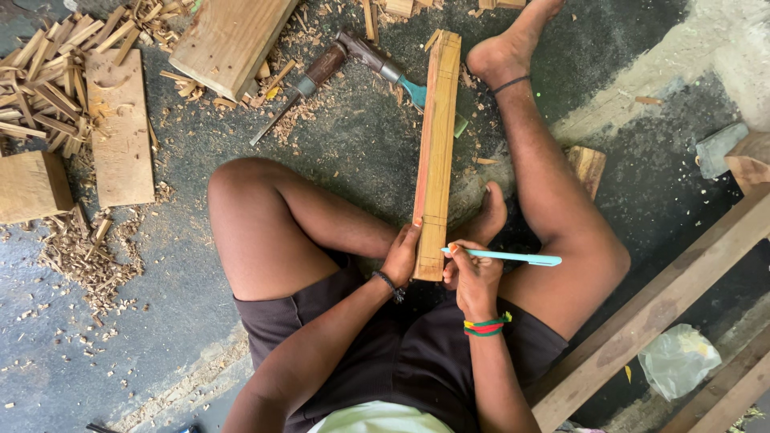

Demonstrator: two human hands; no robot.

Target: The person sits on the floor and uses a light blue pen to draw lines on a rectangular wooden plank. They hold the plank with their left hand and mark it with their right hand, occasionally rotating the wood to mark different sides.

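I sit on the floor with a long narrow wooden bar (436,136) lying between my legs, reaching from my lap toward my outstretched foot. My left hand (401,255) grips the bar's near end from the left side. My right hand (473,277) holds a light blue pen (505,257) crosswise, its tip touching the bar near the pencil lines at the near end. Coloured bands circle my right wrist and a dark one my left.
A chisel (305,84) and a teal-headed tool (393,72) lie beyond the bar. Planks (228,40), a flat board (120,128), a wood block (30,186) and chips lie to the left. Long beams (658,309) and a plastic bag (678,359) are at right.
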